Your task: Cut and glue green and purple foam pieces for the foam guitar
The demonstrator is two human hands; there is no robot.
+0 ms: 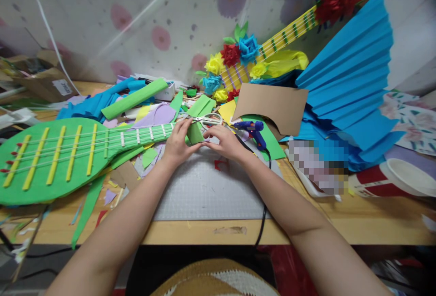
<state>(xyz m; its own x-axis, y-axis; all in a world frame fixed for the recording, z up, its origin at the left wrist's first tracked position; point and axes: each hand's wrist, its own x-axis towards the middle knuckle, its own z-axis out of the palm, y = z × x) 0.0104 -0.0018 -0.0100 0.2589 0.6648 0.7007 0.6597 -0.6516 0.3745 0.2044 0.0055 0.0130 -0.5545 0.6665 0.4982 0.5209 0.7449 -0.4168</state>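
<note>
A small dark green piece of paper is held up between my two hands above the grey cutting mat. My left hand is closed on its left side, thumb along the bottom. From the right, the fingertips of my right hand pinch its edge, and the thumbs nearly meet below it. Just behind my fingers lies a pair of scissors with pale handles. The green paper-covered lute, with yellow strips and white strings, runs its neck up to my left hand. A blue glue gun lies right of my right hand.
Behind are paper scraps, a green paper roll, cut brown cardboard, a flower-covered yellow instrument and a pleated blue paper fan. At right stand a white tray and a red-white bucket. The glue gun's cord hangs over the table edge.
</note>
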